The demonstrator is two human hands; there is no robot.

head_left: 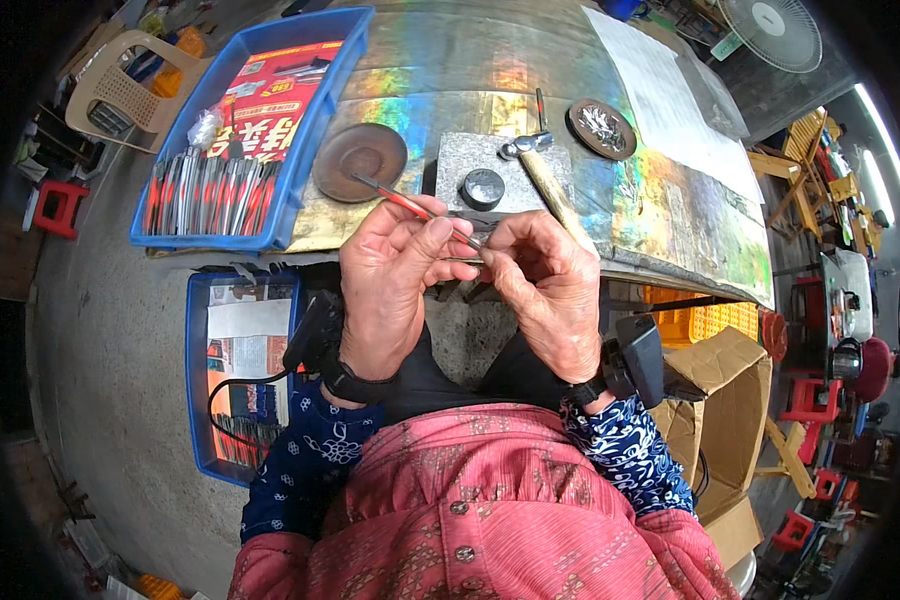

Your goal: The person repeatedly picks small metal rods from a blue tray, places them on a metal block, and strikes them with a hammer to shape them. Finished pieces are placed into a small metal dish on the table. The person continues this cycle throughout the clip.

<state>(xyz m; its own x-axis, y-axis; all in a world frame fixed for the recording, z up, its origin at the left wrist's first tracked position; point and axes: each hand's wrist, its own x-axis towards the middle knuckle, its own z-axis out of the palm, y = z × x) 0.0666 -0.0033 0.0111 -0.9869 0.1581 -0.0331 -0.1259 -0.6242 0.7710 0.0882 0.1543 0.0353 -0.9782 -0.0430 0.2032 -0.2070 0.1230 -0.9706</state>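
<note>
Above the near edge of the table, my left hand (392, 275) holds a slim red stick (407, 204) with a dark end, pinched between thumb and fingers. The stick slants, its dark end up to the left and its other end toward my right hand. My right hand (548, 285) has thumb and fingertips pinched together at that lower end, where something small and silvery shows in part. Just beyond my hands lies a grey stone block (452, 160). On it are a round dark tin (482, 188) and a hammer (545, 185), its wooden handle running behind my right hand.
Left on the table, a blue tray (300, 200) holds several red, black and silver sticks. A brown dish (342, 165) sits beside it; another dish (625, 140) holds small silvery pieces. A second blue tray (198, 400) is on the floor, and a cardboard box (740, 400) stands at right.
</note>
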